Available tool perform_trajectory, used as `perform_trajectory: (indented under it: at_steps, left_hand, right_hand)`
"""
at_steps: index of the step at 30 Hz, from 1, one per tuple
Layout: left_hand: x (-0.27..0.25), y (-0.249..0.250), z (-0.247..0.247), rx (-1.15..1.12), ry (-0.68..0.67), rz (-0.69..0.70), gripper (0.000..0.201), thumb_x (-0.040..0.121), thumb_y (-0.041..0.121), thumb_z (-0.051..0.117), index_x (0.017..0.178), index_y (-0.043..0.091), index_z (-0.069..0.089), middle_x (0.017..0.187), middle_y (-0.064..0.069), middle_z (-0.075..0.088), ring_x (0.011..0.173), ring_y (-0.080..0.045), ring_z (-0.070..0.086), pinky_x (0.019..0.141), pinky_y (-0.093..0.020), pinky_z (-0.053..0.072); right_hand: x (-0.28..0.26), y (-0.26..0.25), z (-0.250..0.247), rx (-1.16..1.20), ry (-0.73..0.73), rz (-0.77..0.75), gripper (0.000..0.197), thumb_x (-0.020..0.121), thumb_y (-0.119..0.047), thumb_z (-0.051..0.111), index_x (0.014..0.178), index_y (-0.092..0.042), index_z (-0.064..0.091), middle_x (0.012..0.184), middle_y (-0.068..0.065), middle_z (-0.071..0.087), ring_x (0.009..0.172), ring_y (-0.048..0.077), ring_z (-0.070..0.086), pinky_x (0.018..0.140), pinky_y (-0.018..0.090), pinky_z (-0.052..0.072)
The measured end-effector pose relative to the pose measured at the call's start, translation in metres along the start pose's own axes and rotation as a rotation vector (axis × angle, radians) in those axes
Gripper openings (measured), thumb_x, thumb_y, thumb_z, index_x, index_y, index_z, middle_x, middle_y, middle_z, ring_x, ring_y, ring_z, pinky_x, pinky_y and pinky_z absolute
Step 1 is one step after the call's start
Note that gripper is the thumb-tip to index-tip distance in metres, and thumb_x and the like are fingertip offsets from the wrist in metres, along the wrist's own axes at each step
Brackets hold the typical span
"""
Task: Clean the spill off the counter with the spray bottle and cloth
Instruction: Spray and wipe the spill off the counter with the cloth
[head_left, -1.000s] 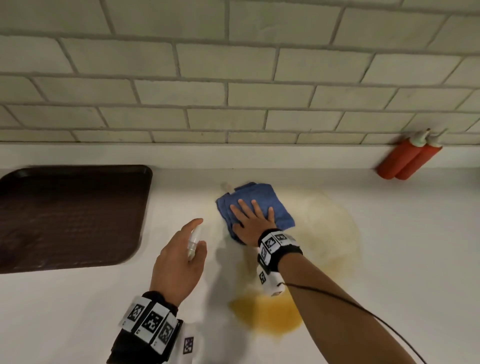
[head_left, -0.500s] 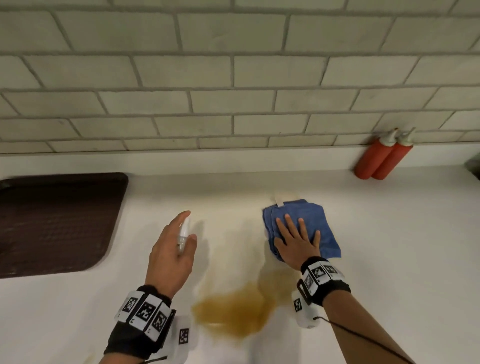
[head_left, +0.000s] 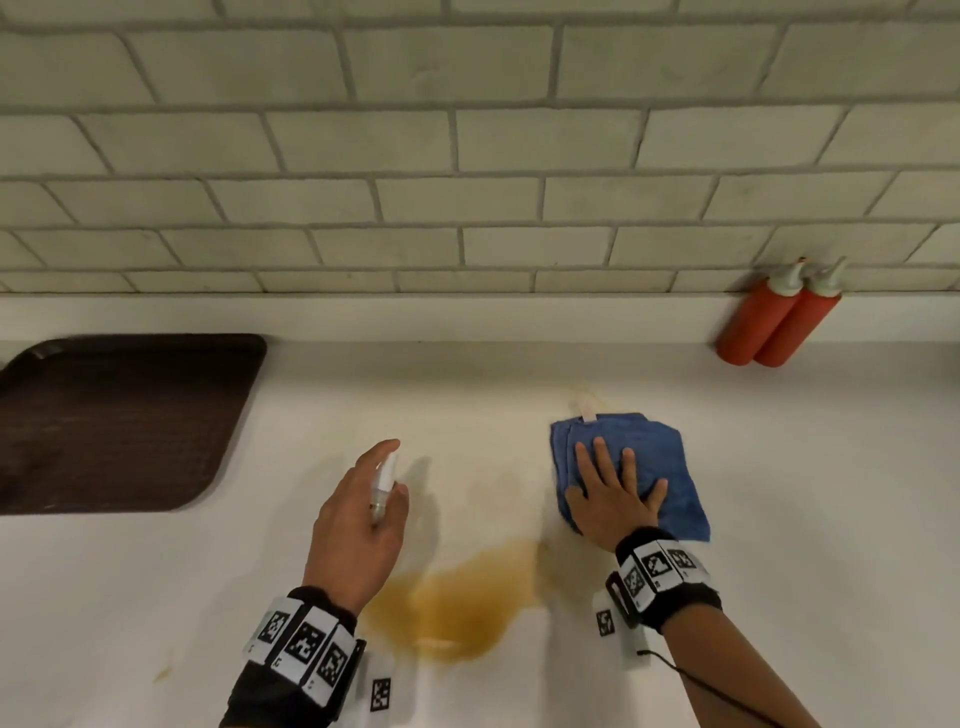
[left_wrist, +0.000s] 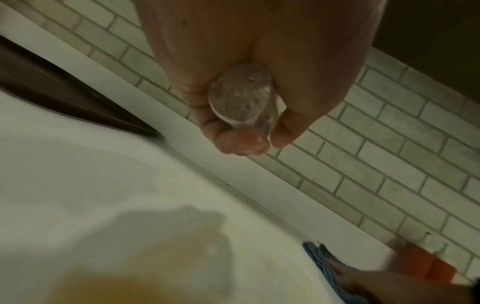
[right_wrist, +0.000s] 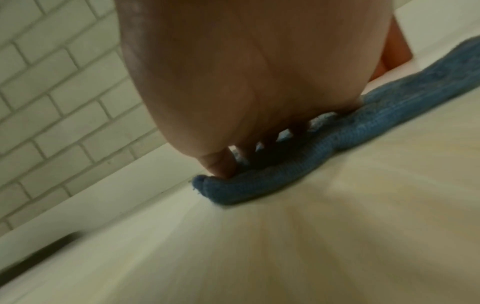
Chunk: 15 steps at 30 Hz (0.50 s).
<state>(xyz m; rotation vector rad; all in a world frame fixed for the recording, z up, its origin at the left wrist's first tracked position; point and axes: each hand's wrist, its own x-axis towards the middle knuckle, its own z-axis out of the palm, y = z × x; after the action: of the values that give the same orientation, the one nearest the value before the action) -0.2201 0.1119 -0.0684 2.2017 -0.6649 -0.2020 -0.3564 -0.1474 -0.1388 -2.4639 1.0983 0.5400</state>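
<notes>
An amber spill (head_left: 457, 608) lies on the white counter (head_left: 805, 467) between my wrists, with a faint smear reaching up toward the cloth. My left hand (head_left: 358, 519) hovers above the counter and grips a small clear spray bottle (head_left: 383, 483), forefinger over its white top; the left wrist view shows the bottle's round base (left_wrist: 240, 96) inside my curled fingers. My right hand (head_left: 613, 499) lies flat, fingers spread, pressing on the folded blue cloth (head_left: 654, 462), which sits up and right of the spill. In the right wrist view the cloth (right_wrist: 285, 181) is under my palm.
A dark brown tray (head_left: 114, 421) lies at the left of the counter. Two red squeeze bottles (head_left: 774, 322) lean against the tiled backsplash (head_left: 467, 156) at the far right. A small amber drip (head_left: 161, 673) marks the counter near the front left.
My right hand has slid the blue cloth to the right, off the spill's upper part, leaving a faint smear. My left hand still holds the spray bottle in about the same place.
</notes>
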Motion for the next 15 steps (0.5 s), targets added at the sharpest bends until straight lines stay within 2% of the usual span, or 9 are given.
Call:
perform_trajectory:
  at_steps: [2, 3, 5, 7, 8, 10, 15]
  left_hand:
    - [-0.007, -0.002, -0.004, 0.011, 0.003, -0.027, 0.043, 0.096, 0.025, 0.055, 0.134, 0.043, 0.045, 0.117, -0.003, 0.067, 0.09, -0.024, 0.062, 0.078, -0.036, 0.05]
    - [-0.01, -0.004, -0.006, 0.019, 0.012, -0.036, 0.043, 0.095, 0.025, 0.055, 0.133, 0.044, 0.045, 0.11, -0.006, 0.068, 0.079, -0.021, 0.059, 0.071, -0.033, 0.047]
    - [-0.016, -0.005, -0.009, 0.022, 0.034, -0.047, 0.042, 0.095, 0.025, 0.055, 0.13, 0.045, 0.046, 0.098, -0.003, 0.068, 0.068, -0.011, 0.052, 0.065, -0.028, 0.042]
    - [-0.022, -0.005, -0.014, 0.022, 0.058, -0.059, 0.041, 0.095, 0.024, 0.056, 0.126, 0.049, 0.045, 0.083, 0.002, 0.064, 0.062, -0.006, 0.052, 0.063, -0.026, 0.04]
    - [-0.023, -0.006, -0.015, 0.027, 0.073, -0.065, 0.041, 0.095, 0.024, 0.056, 0.127, 0.048, 0.046, 0.079, 0.0, 0.063, 0.059, -0.004, 0.052, 0.062, -0.026, 0.04]
    - [-0.024, -0.01, -0.018, 0.045, 0.104, -0.073, 0.041, 0.095, 0.024, 0.055, 0.132, 0.041, 0.048, 0.084, -0.008, 0.066, 0.058, -0.003, 0.05, 0.064, -0.027, 0.039]
    - [-0.023, -0.012, -0.024, 0.099, 0.169, -0.115, 0.039, 0.096, 0.028, 0.054, 0.132, 0.039, 0.048, 0.071, 0.011, 0.054, 0.056, -0.002, 0.05, 0.062, -0.026, 0.038]
  right_hand:
    - [0.031, -0.007, -0.021, -0.015, -0.018, -0.008, 0.06, 0.101, -0.047, 0.017, 0.152, -0.037, -0.01, 0.16, -0.01, -0.022, 0.147, 0.028, -0.019, 0.11, 0.07, -0.005]
    - [0.045, -0.013, -0.03, -0.018, -0.026, -0.011, 0.059, 0.101, -0.047, 0.018, 0.153, -0.037, -0.009, 0.16, -0.01, -0.021, 0.147, 0.028, -0.019, 0.11, 0.07, -0.004]
    - [0.068, -0.029, -0.045, -0.011, -0.038, -0.024, 0.059, 0.101, -0.047, 0.02, 0.153, -0.036, -0.007, 0.16, -0.009, -0.02, 0.147, 0.03, -0.019, 0.109, 0.071, -0.003]
    - [0.081, -0.049, -0.05, -0.02, -0.035, -0.06, 0.059, 0.102, -0.045, 0.022, 0.153, -0.035, -0.006, 0.161, -0.008, -0.019, 0.146, 0.031, -0.019, 0.108, 0.072, -0.003]
    - [0.084, -0.059, -0.05, -0.029, -0.038, -0.087, 0.059, 0.102, -0.043, 0.022, 0.153, -0.035, -0.006, 0.161, -0.008, -0.019, 0.146, 0.031, -0.019, 0.108, 0.072, -0.003]
    - [0.083, -0.08, -0.042, -0.06, -0.045, -0.166, 0.058, 0.102, -0.042, 0.02, 0.153, -0.035, -0.006, 0.161, -0.008, -0.02, 0.146, 0.03, -0.019, 0.108, 0.072, -0.006]
    - [0.045, -0.102, 0.004, -0.201, -0.05, -0.359, 0.057, 0.101, -0.046, 0.011, 0.152, -0.037, -0.012, 0.159, -0.011, -0.023, 0.146, 0.026, -0.022, 0.111, 0.067, -0.01]
